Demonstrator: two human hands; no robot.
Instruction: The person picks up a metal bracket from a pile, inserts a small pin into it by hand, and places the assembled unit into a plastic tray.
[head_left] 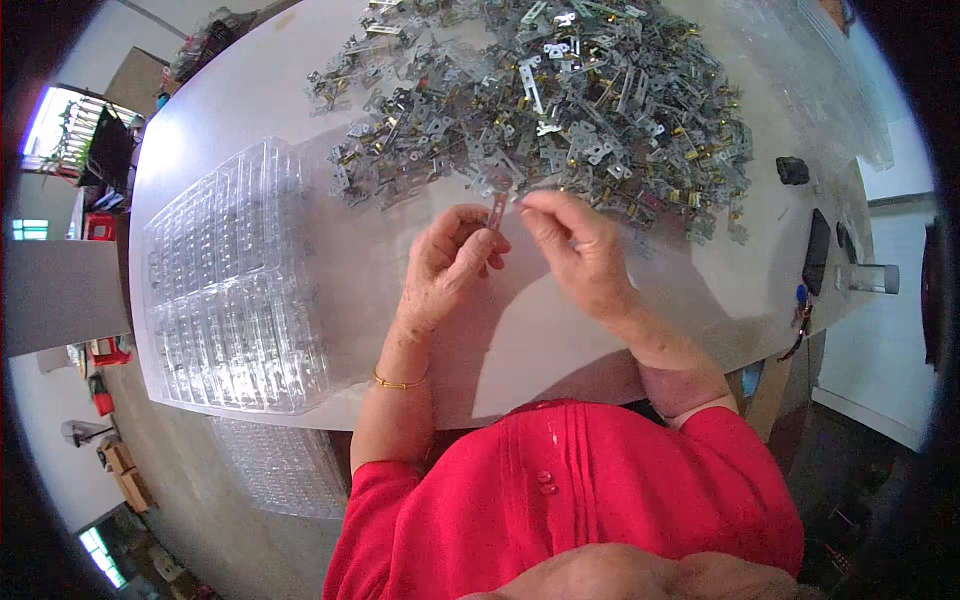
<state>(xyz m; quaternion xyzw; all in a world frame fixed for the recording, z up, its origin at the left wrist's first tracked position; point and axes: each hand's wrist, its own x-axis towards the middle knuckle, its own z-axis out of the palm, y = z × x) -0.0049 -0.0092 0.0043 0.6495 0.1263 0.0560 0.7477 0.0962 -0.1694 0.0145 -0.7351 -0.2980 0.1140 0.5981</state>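
a narrow metal strip [497, 210] stands nearly upright, pinched by the left of the two hands [448, 262].

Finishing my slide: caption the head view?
Left hand holds a metal strip, right hand close by, near a heap of metal parts.

Light is moderate, with a window [60, 118] blown out at the upper left. Glare whitens the tabletop [172, 152] nearby and glints off clear plastic trays [240, 350] and metal parts [600, 112]. Soft shadows spread at centre; fine detail smears, and edges bow toward the black rim.
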